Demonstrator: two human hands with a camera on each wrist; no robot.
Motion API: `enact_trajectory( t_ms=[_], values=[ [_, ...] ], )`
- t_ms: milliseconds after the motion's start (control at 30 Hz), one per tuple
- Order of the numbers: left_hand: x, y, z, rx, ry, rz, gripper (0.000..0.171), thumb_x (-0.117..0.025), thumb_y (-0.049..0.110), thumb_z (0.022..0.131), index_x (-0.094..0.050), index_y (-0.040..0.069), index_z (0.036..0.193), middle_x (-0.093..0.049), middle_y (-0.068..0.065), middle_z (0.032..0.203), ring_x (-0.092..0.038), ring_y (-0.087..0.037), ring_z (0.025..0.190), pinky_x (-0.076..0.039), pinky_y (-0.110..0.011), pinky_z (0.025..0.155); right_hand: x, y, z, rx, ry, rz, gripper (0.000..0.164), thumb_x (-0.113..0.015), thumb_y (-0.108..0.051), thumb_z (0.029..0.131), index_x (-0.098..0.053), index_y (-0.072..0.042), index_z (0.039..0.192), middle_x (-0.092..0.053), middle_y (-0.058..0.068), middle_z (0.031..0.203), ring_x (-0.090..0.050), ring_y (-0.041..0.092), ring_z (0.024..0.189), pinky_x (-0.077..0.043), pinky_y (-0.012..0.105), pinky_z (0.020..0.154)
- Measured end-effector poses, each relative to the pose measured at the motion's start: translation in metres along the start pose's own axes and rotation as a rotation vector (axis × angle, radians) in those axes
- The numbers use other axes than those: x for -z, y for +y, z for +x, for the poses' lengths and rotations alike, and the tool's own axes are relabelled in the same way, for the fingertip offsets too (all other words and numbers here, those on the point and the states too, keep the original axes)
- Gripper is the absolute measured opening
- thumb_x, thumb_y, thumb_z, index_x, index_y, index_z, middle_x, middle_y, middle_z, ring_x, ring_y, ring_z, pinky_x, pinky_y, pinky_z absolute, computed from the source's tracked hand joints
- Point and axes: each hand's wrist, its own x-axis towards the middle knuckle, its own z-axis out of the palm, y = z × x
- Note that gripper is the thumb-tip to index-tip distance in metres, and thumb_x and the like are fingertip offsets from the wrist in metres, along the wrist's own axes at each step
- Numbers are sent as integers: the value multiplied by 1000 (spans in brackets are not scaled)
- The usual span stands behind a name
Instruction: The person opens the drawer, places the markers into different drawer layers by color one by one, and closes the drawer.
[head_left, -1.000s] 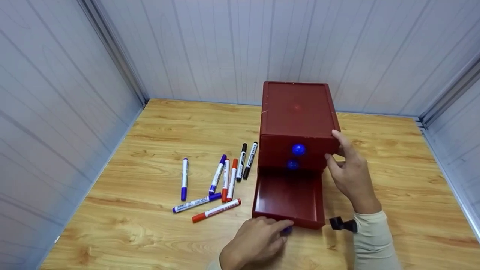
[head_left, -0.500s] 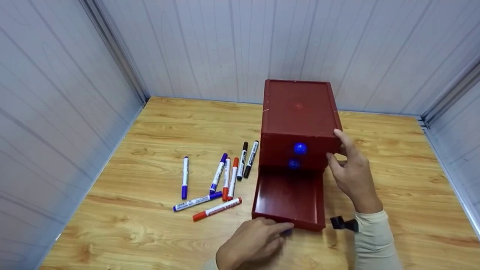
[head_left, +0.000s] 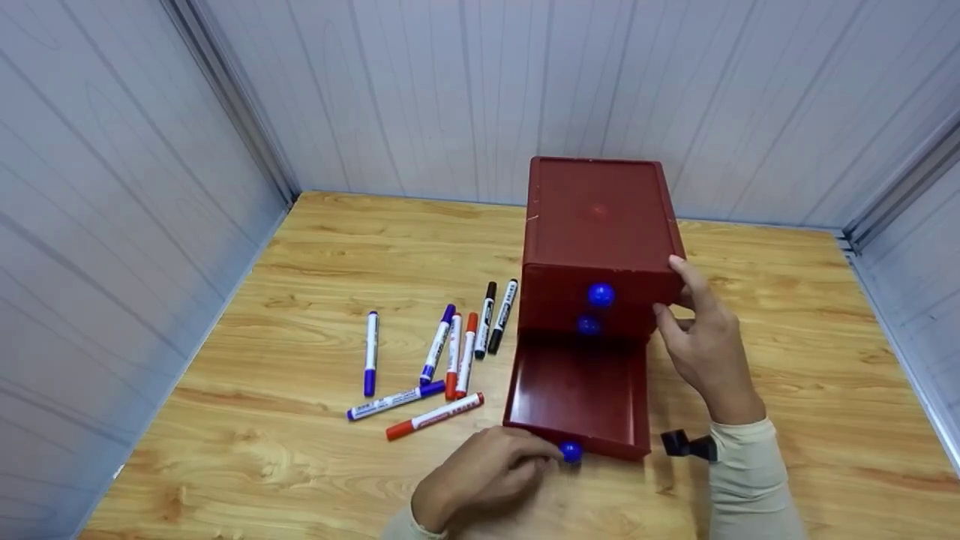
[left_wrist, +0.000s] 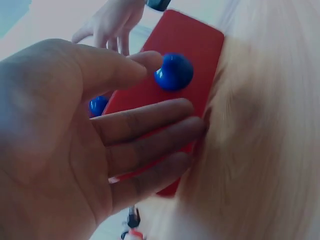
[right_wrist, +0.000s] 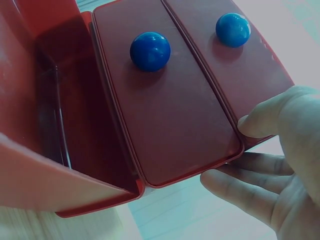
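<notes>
A dark red drawer cabinet (head_left: 600, 232) stands on the table with its bottom drawer (head_left: 581, 390) pulled out, bare inside. My left hand (head_left: 484, 469) is at that drawer's front, fingers loosely extended, index fingertip right beside the blue knob (head_left: 571, 451). In the left wrist view, its palm is bare and the index fingertip overlaps the round knob (left_wrist: 175, 72). My right hand (head_left: 705, 352) grips the cabinet's front right side, thumb at the front edge and fingers along the side. The two upper drawers, with blue knobs (right_wrist: 150, 52), are pushed in.
Left of the cabinet lie several whiteboard markers: blue ones (head_left: 371, 352), red ones (head_left: 435, 416) and black ones (head_left: 486, 319). Panelled walls (head_left: 420, 97) enclose the wooden table (head_left: 247, 465) at the back and sides. A black wrist mount (head_left: 686, 445) juts from the right sleeve.
My left hand has slid left off the bottom drawer's knob, which now shows. The right hand keeps its place on the cabinet, and the drawer stays out.
</notes>
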Motion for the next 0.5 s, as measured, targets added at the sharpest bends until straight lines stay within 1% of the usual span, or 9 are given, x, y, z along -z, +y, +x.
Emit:
enact_trajectory(
  t_ms=[100,200,300,367,500],
  values=[
    [4,-7,-5,67,26,-18,22,-59,14,95,-76,19,109,-71,16,99,-62,6,91,-49,-16,81,-2,0,-1,-6,0,6,73,-68,8,88,-42,-17,152,-63,19,117,-68,31,99,-50,9,71],
    [9,-12,-11,131,22,-71,17,-61,14,90,-76,20,97,-68,20,84,-59,6,74,-47,-15,69,-3,-1,-2,-13,-2,4,73,-68,8,88,-42,-17,152,-63,19,118,-68,31,100,-49,8,71],
    [14,-17,-17,167,43,-128,15,-59,15,86,-73,20,88,-63,22,77,-55,3,67,-45,-17,64,-3,-1,-3,-16,0,-4,73,-68,8,88,-42,-17,151,-63,19,119,-68,31,100,-49,8,72],
    [17,-19,-20,172,89,-152,13,-59,16,87,-71,20,85,-61,20,76,-54,0,68,-45,-20,64,-2,-2,-2,-16,3,-6,73,-68,8,88,-42,-17,152,-63,19,119,-68,31,100,-49,8,72],
    [21,-24,-20,182,203,-148,10,-62,20,92,-65,21,83,-57,16,76,-54,-4,70,-44,-23,66,0,-3,-1,-18,10,-9,73,-67,9,88,-41,-17,152,-63,19,120,-68,32,100,-48,7,72]
  ],
)
